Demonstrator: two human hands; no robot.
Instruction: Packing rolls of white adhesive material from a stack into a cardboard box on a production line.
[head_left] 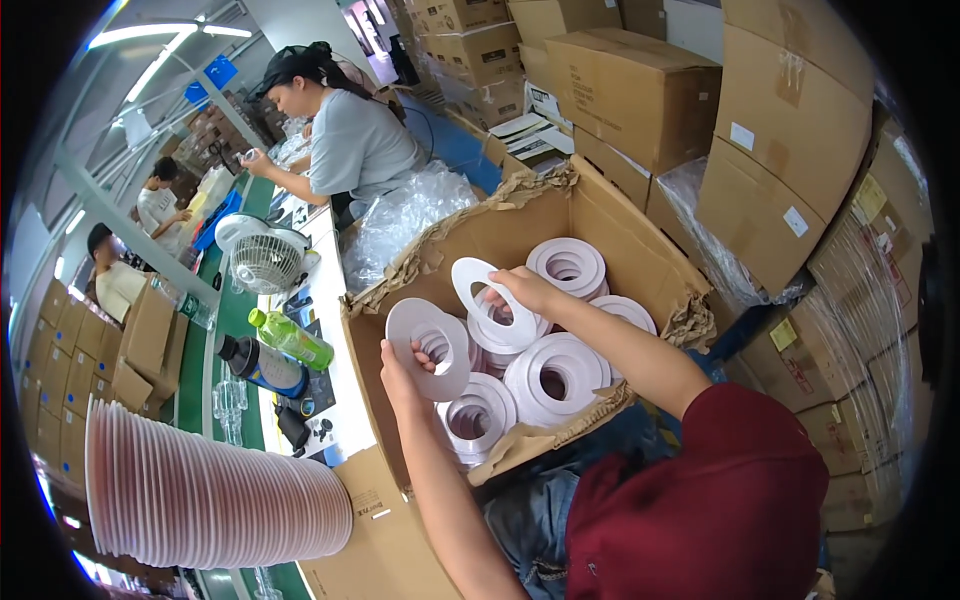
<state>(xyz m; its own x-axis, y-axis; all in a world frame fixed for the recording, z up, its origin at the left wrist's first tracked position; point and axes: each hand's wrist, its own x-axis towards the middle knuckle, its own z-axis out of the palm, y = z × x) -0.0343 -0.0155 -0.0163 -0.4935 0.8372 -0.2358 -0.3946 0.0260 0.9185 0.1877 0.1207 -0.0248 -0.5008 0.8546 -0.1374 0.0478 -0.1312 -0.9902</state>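
Observation:
Both my hands are above a large open cardboard box (625,228) holding several stacks of flat white rings (526,374). My left hand (402,378) grips a white ring (402,318) by its lower left edge, with fingers showing through the hole. Another white ring (470,272), tilted, is pinched in my right hand (524,290) at its upper right side. The two rings are held apart, close above the stacks. Whether each hand holds one ring or more than one, I cannot tell.
At left, a tall stack of nested pale pink plastic pieces (220,490) stands on cardboard. Along the bench are a green bottle (292,340), a dark bottle (262,366) and a small fan (262,255). A co-worker (362,145) works beyond the box. Stacked cartons (790,120) crowd the right.

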